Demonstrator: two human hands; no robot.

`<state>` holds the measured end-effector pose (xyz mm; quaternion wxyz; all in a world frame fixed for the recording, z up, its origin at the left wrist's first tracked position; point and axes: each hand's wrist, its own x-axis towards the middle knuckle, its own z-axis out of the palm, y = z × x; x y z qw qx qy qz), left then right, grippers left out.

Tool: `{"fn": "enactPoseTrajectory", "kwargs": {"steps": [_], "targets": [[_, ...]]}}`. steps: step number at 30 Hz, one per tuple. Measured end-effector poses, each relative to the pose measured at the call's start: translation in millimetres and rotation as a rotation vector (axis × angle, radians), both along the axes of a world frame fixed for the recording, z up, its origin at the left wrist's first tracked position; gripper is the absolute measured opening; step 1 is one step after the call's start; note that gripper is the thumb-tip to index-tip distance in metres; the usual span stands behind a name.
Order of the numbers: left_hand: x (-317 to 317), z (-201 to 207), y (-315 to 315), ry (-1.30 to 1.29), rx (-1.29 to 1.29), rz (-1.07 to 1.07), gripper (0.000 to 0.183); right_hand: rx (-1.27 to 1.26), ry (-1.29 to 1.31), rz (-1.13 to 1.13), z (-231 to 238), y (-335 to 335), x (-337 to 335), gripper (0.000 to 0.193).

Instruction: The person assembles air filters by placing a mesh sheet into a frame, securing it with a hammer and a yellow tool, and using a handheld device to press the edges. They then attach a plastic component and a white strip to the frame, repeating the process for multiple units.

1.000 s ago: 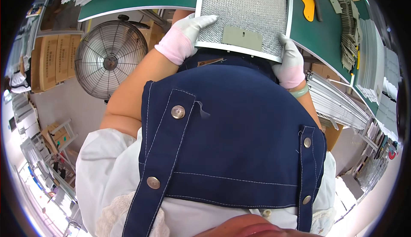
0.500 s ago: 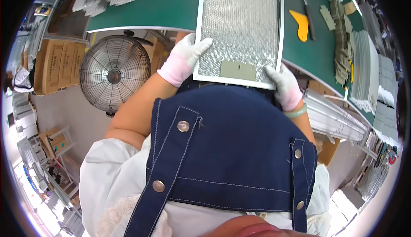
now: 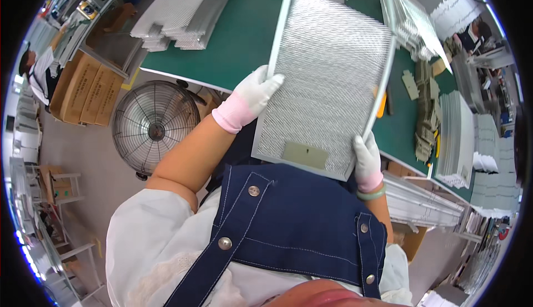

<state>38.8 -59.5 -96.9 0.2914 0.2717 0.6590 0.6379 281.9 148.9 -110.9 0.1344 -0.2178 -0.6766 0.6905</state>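
Note:
My two white-gloved hands hold a silvery metal mesh filter panel (image 3: 327,79) in front of my apron. Its left side bar (image 3: 279,35) is gripped by my left hand (image 3: 252,99), thumb over the edge. Lower down, my right hand (image 3: 367,161) closes on the right side bar (image 3: 383,93) near the near corner. That right bar bows outward, and the mesh's far edge shows with no bar across it. A grey-green plate (image 3: 305,154) lies on the mesh at the near end, beside the near bar.
On the green table (image 3: 244,40) lie stacked mesh sheets (image 3: 189,7), a half-hidden yellow scraper (image 3: 381,105), a pile of grey-green plates (image 3: 426,112) and stacked white strips (image 3: 456,135). A floor fan (image 3: 156,132) stands left, near cardboard boxes (image 3: 83,90). Another person (image 3: 41,74) is far left.
The panel has come nearer my body and tilted, and both hands have come with it. It now partly covers the scraper and hammer. The view has shifted, showing the panel's far end.

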Motion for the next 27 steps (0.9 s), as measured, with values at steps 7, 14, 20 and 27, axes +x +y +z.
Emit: {"fn": "enactPoseTrajectory", "kwargs": {"steps": [7,14,20,27], "targets": [[-2.2,67.1,8.2,0.048,0.247,-0.103,0.043,0.022,0.255,0.017,18.9,2.3,13.2,0.057],[-15.5,90.8,11.5,0.038,0.316,-0.102,0.048,0.043,0.255,0.097,28.1,0.7,17.4,0.054],[-16.3,109.1,14.4,-0.003,0.369,-0.054,0.045,0.102,0.299,0.150,33.1,-0.2,15.7,0.057],[-26.0,128.0,17.9,0.164,0.249,0.131,0.037,0.173,0.264,0.175,36.2,3.0,19.5,0.057]]}}
